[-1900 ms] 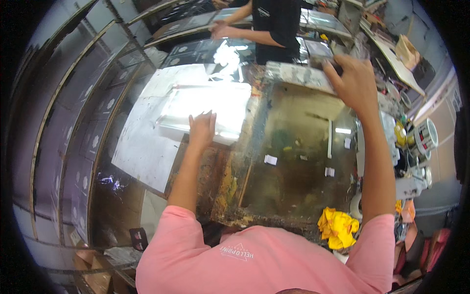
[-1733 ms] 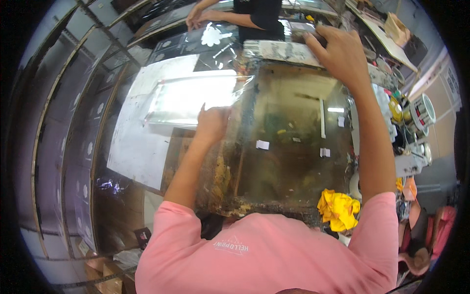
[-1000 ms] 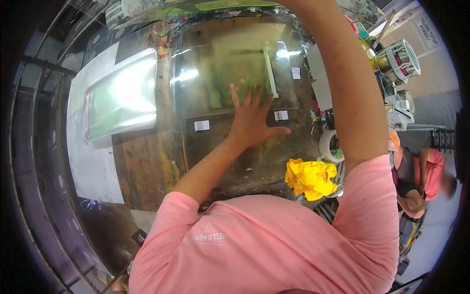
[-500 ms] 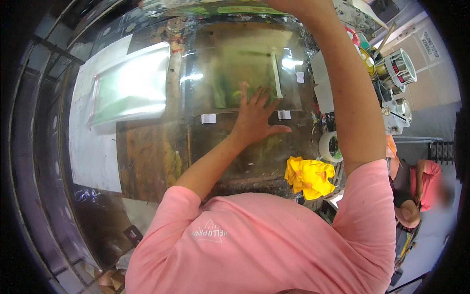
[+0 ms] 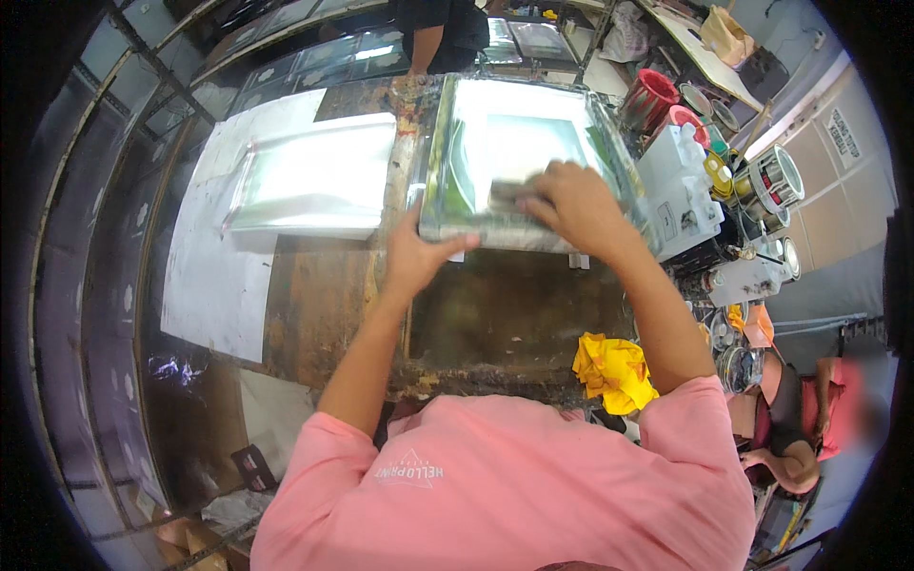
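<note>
A printing screen in a frame [image 5: 533,238] lies flat on the worktable, its pale mesh bright with glare and a green patch showing at the left. At its near left corner my left hand [image 5: 419,257] is closed on the frame, the thumb along the near edge and the fingers by the left side. My right hand [image 5: 574,205] grips a squeegee [image 5: 506,194], blurred and held low over the near part of the mesh. What lies under the screen is mostly hidden. Left of it, a shiny clear plastic sheet stack [image 5: 314,176] rests on white paper [image 5: 214,285].
A crumpled yellow cloth [image 5: 614,371] sits near the table's front right. White jugs [image 5: 681,181], a red can [image 5: 650,100] and metal cans [image 5: 773,181] crowd the right side. One person [image 5: 443,38] stands beyond the table; another [image 5: 814,419] is at the right. Metal racks [image 5: 100,285] line the left.
The screen has come down over the plate where my left hand was spread. My left hand has moved to its corner; my right hand has dropped from the far edge and now holds the squeegee.
</note>
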`<state>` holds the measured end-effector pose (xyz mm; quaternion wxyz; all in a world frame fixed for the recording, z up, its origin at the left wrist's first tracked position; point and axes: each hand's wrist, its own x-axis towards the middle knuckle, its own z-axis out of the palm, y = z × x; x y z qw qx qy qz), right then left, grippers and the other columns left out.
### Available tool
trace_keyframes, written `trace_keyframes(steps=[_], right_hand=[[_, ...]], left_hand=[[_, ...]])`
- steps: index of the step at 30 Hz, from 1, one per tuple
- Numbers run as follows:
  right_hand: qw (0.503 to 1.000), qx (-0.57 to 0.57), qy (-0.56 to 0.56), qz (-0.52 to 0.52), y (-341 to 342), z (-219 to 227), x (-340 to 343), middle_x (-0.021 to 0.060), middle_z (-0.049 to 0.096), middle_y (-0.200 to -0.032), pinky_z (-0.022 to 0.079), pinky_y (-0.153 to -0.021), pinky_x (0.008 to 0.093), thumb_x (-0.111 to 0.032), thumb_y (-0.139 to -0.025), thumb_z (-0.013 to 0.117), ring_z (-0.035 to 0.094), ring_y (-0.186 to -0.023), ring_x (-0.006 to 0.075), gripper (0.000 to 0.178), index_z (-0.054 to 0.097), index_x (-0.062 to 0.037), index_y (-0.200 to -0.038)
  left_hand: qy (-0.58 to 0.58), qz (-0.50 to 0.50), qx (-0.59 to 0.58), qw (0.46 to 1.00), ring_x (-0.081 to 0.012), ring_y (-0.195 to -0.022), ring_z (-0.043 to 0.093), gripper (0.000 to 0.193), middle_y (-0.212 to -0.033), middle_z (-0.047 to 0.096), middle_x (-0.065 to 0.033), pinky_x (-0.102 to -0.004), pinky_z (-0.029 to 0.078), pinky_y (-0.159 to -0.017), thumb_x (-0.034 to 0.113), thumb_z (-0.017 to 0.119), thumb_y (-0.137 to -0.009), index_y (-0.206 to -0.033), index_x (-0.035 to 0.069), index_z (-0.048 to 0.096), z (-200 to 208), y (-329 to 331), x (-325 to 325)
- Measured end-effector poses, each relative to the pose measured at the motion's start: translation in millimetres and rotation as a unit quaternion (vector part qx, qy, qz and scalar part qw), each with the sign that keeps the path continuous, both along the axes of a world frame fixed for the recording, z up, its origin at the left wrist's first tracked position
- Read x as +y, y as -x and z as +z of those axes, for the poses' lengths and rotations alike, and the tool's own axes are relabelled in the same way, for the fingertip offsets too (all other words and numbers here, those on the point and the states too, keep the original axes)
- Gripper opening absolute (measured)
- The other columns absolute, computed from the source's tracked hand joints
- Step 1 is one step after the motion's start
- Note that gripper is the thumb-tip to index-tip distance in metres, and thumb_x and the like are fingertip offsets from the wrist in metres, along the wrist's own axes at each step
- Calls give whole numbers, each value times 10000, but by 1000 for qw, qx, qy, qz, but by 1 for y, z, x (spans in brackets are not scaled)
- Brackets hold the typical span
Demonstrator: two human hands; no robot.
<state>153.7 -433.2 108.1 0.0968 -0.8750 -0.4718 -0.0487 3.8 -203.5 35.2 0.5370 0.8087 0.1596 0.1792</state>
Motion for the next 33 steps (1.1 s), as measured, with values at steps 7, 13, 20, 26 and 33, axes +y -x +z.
trace_keyframes(steps=[7,13,20,26,33], right_hand=[[993,112,-33,-34,40,-76,-14,106,721,-994,551,-781,491,-420,-958,733,684,-927,352,339,762,-118,-1110],[997,44,-37,-51,33,-107,-5,92,710,-1054,563,-793,454,-346,-925,774,670,-948,322,376,747,-114,-1219],[994,-49,-53,-80,-133,-121,56,84,717,-985,574,-767,474,-479,-967,714,698,-923,314,357,779,-178,-1147],[999,30,23,-34,-228,-85,76,124,748,-1025,578,-810,499,-606,-980,632,724,-999,336,478,784,-185,-1147],[996,-47,-54,-56,-160,-116,56,97,717,-975,567,-767,508,-469,-966,702,709,-947,342,346,766,-169,-1126]], left_hand=[[-337,44,84,937,-329,-1137,536,1099,-1113,588,-114,-487,340,-1062,658,977,-556,-1443,84,670,-72,20,1],[-337,13,69,939,-272,-1092,491,1205,-1087,529,-66,-452,295,-993,773,893,-569,-1522,88,617,-85,18,8],[-337,14,49,940,-261,-1057,518,1217,-1076,547,-59,-447,310,-955,765,897,-549,-1513,76,621,-83,18,10],[-327,26,-7,945,-240,-932,544,1252,-945,587,-63,-445,337,-956,775,873,-588,-1543,26,567,-87,18,10],[-309,15,-16,951,-254,-878,587,1236,-910,647,-86,-447,356,-974,727,882,-646,-1580,14,499,-96,21,10]])
